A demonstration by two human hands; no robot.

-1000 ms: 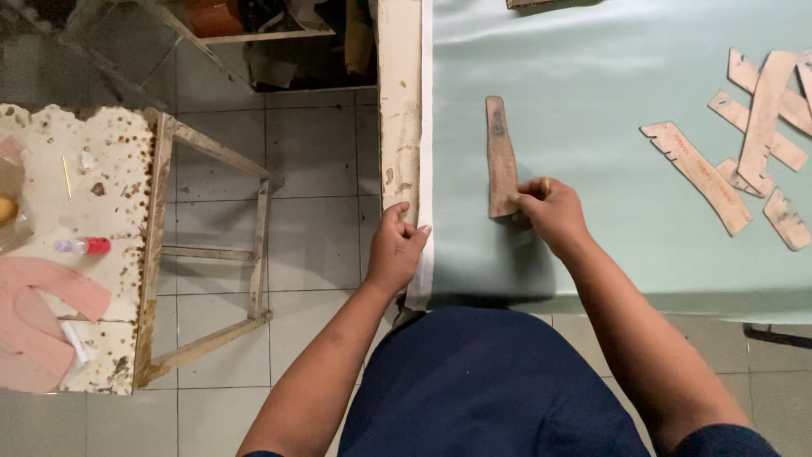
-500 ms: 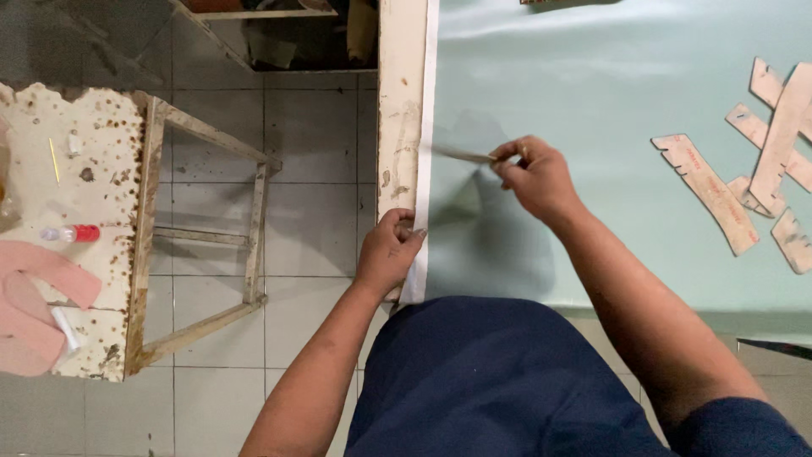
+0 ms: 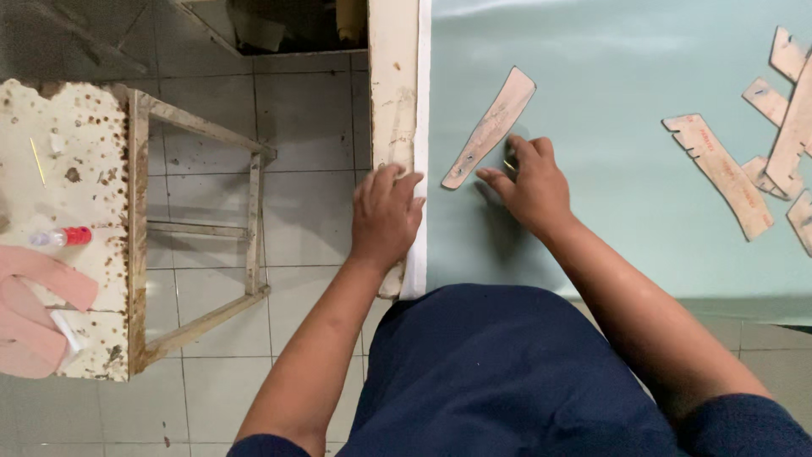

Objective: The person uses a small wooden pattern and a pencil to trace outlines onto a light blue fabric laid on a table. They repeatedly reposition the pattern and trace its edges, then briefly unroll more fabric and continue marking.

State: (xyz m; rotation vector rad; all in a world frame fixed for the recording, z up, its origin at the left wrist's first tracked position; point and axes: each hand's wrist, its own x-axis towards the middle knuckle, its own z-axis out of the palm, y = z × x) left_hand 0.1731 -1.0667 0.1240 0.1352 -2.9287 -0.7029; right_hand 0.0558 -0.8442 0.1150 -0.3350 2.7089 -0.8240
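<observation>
A long, curved cardboard pattern piece [image 3: 495,123] lies flat and slanted on the pale green sheet [image 3: 626,101] that covers the table. My right hand [image 3: 533,182] rests just right of the piece's lower end, fingertips at its edge, pinching a small yellow stick [image 3: 508,164]. My left hand [image 3: 385,216] lies palm down on the sheet's white left edge, over the worn wooden table rim [image 3: 391,76], fingers slightly apart and holding nothing.
Several more cardboard pattern pieces [image 3: 723,173] lie at the sheet's right side. To the left, over a tiled floor, stands a stained white side table [image 3: 59,152] with a wooden frame [image 3: 254,211], a small red-capped bottle [image 3: 59,237] and pink cut pieces [image 3: 34,288].
My right hand lifted the pattern piece, turned it over and laid it flat again, slanted and farther up the sheet. My left hand stayed on the sheet's edge.
</observation>
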